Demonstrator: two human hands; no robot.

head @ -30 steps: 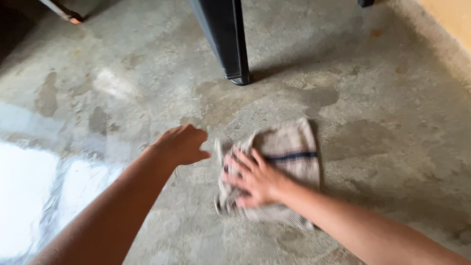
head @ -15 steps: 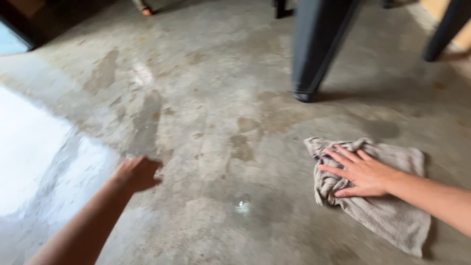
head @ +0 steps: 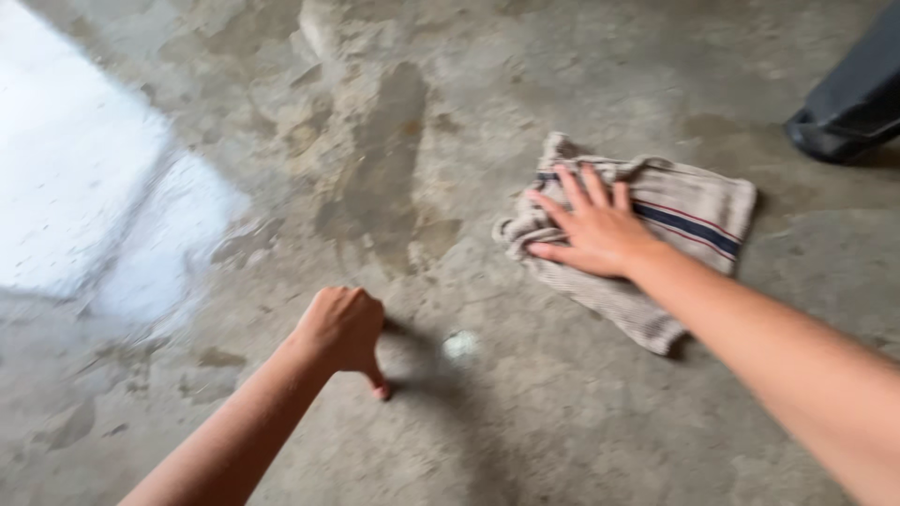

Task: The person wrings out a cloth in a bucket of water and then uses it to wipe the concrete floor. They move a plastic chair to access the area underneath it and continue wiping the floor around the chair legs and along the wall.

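Right hand (head: 589, 228) lies flat, palm down, fingers spread wide, pressed on top of a crumpled beige cloth (head: 689, 220) with a dark blue stripe and thin red lines; nothing is pinched, the cloth just sits under the palm and fingers. Cloth is on the concrete floor (head: 525, 412), upper right of centre, bunched at its left edge under the fingertips, and its free part runs out right and down past the wrist. Left hand (head: 341, 328) is loosely curled into a near fist, holding nothing, thumb tip down touching the floor, well apart from the cloth to its lower left. Small pale spot (head: 459, 345) on the floor between the two hands, just right of the left thumb. Damp dark patches (head: 389, 159) stain the floor above the left hand; bright glare patch (head: 84, 187) at left. Dark furniture leg (head: 848, 112) at the upper right edge, near the cloth's far corner, not touching.
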